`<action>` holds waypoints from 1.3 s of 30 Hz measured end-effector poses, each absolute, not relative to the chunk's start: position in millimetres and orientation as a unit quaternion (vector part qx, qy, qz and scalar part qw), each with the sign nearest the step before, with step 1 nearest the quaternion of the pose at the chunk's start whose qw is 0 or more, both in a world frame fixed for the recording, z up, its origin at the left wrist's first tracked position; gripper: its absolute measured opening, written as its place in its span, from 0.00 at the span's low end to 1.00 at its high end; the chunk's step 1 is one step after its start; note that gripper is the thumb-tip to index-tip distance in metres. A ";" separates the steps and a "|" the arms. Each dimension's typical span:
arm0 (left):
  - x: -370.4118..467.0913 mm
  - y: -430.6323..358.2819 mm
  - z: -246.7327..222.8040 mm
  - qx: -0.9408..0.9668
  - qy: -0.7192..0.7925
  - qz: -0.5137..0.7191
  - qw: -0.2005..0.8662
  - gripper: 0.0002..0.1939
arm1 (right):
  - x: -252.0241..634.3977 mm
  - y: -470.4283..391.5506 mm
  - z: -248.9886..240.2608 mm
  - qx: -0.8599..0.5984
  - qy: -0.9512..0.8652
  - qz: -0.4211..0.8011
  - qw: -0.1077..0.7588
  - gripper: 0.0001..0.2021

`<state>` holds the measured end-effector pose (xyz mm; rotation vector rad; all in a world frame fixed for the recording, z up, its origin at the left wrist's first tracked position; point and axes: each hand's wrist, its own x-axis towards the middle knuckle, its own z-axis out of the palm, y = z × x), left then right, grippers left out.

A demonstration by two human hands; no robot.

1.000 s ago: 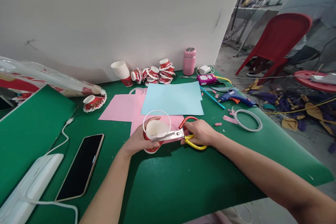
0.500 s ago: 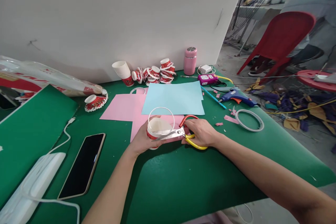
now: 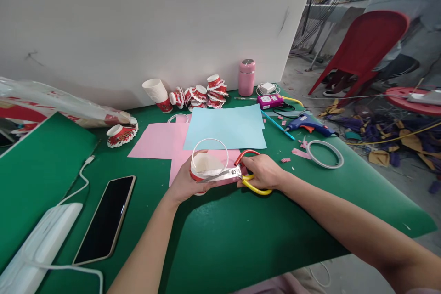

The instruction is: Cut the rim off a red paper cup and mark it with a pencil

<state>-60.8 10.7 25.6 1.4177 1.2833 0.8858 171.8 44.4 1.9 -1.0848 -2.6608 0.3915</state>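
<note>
Head view: left hand (image 3: 186,183) wrapped around a paper cup (image 3: 204,168), fingers curled closed on its side, holding it just above the green table (image 3: 241,239) near the pink paper (image 3: 155,140). Right hand (image 3: 263,172) closed through the handles of scissors (image 3: 237,175), blades lying across the cup's rim. Blue paper (image 3: 225,127) just behind. Phone (image 3: 106,218) well to the left; glue gun (image 3: 306,124) and tape ring (image 3: 324,154) off to the right.
</note>
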 end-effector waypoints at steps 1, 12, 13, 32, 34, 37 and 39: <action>-60.4 10.5 25.4 0.580 0.531 0.369 0.496 0.39 | 171.8 44.5 1.2 -0.375 -0.910 0.131 0.118 0.24; -61.6 11.1 16.4 0.555 0.507 0.375 0.543 0.41 | 170.3 43.0 2.9 -0.382 -0.908 0.121 0.124 0.21; -61.1 10.7 16.0 0.551 0.502 0.370 0.555 0.41 | 169.9 42.5 3.4 -0.381 -0.909 0.120 0.124 0.21; -56.5 9.0 18.7 0.543 0.504 0.368 0.562 0.42 | 167.0 41.3 3.9 -0.376 -0.910 0.138 0.104 0.25; -54.5 8.2 18.7 0.530 0.507 0.373 0.568 0.42 | 165.7 40.6 3.5 -0.372 -0.912 0.135 0.102 0.25; -53.6 8.5 19.4 0.543 0.529 0.363 0.542 0.42 | 164.6 41.2 2.5 -0.386 -0.906 0.137 0.102 0.23; -54.8 10.0 20.1 0.573 0.539 0.354 0.506 0.40 | 164.8 42.9 2.4 -0.421 -0.887 0.154 0.109 0.19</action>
